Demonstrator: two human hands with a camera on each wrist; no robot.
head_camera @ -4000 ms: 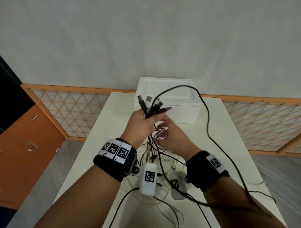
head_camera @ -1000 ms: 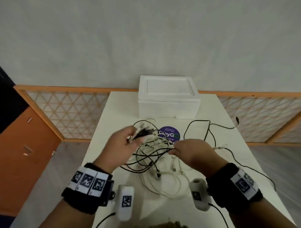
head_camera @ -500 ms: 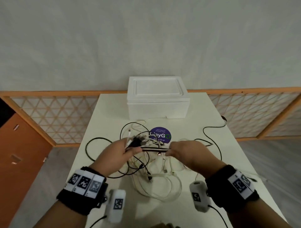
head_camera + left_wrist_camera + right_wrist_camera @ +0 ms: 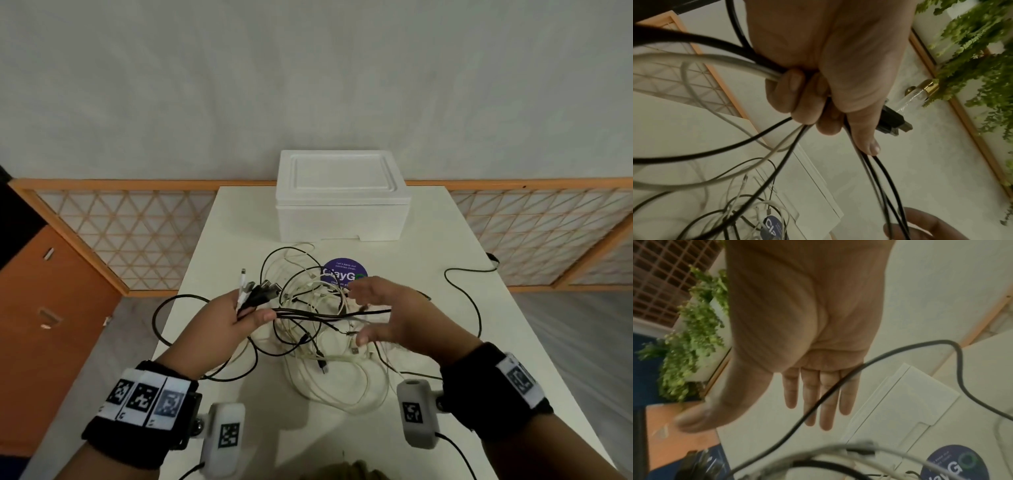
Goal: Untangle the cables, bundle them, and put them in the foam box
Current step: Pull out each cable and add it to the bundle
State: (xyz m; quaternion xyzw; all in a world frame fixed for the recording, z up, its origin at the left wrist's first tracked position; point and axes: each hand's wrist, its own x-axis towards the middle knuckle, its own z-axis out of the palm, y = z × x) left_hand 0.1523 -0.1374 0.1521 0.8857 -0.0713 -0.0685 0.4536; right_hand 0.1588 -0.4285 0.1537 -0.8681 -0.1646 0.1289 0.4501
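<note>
cables [image 4: 308, 329] bunched in left hand [image 4: 222, 322], right hand [image 4: 394, 318] spread beside

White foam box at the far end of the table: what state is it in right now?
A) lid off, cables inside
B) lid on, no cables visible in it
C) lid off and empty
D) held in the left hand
B: the white foam box sits shut under its lid, while the black and white cables lie tangled on the table in front of it.
</note>
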